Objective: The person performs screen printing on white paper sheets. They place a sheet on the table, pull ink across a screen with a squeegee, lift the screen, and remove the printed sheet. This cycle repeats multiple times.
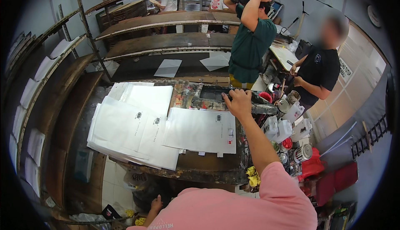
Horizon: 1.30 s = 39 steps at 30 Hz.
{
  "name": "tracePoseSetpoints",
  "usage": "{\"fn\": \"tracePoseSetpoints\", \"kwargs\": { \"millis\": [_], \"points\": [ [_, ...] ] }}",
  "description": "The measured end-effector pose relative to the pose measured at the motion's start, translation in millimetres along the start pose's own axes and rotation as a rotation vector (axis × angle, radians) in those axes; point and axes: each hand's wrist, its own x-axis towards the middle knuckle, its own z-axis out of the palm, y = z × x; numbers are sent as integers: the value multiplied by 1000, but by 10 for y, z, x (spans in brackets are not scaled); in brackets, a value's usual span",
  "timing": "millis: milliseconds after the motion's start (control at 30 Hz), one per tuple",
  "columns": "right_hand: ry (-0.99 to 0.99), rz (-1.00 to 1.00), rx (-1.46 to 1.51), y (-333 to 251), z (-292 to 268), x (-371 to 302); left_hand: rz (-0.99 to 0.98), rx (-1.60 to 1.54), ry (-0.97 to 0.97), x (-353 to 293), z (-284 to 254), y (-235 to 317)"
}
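Observation:
Stretched out over the table, my right hand [240, 103] is closed over the near rail of a dark, ink-stained frame [200, 104] at the far side. Its thumb points left and its fingers bend over the rail. Just on the near side of that frame lies a white printed sheet [196, 128] with small black and red marks. To its left spreads a pile of similar white sheets [118, 123], fanned and overlapping. My left hand [156, 205] hangs low beside my body, below the table's near edge; its thumb shows, the fingers are mostly hidden.
Cans and white jugs [284, 130] crowd the table's right side, with a red bag [311, 164] nearer me. Wooden racks [166, 21] stand behind and to the left, some holding sheets. One person in green [254, 42] and another in black [323, 71] stand beyond the table.

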Motion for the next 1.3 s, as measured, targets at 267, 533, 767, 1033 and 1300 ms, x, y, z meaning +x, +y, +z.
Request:
{"fn": "tracePoseSetpoints", "kwargs": {
  "millis": [267, 533, 767, 1033, 1300],
  "points": [
    [14, 13, 11, 43, 7, -9, 20, 91, -78, -430, 344, 139],
    [43, 3, 35, 61, -12, -16, -148, 20, -56, -1024, 324, -72],
    [2, 22, 12, 84, 19, -28, -155, 11, -61, -924, 721, -700],
    [-13, 12, -2, 61, -7, -76, -168, -97, -12, -794, 925, -606],
    [-8, 18, 7, 15, 8, -52, -164, 64, -22, -427, 701, -524]
  ]
}}
